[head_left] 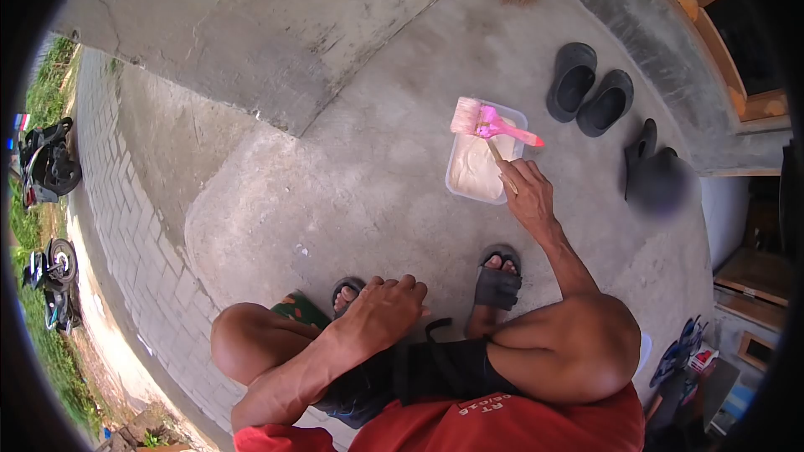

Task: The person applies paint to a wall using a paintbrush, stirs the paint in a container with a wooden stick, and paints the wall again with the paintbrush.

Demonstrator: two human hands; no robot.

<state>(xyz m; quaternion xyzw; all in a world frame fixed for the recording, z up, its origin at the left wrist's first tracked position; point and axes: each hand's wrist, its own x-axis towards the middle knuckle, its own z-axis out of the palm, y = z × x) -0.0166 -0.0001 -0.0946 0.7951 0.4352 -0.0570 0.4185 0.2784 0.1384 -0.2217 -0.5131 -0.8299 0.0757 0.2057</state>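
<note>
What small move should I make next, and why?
Probably steady the tub with your left hand: your right hand holds a thin stick over it, while the pink brush lies across its top and might slip.

Grey concrete floor (385,192) beneath a plastic tub (476,198) and dark clogs (573,84).

The floor (377,176) here looks rough, matt concrete, the tub (450,174) smooth translucent plastic around a satiny paste (474,169), the brush handle (512,130) crossing its right edge smooth pink plastic, the stick (496,151) wood, the clogs (559,85) near the floor's wall-side edge matt rubber.
</note>
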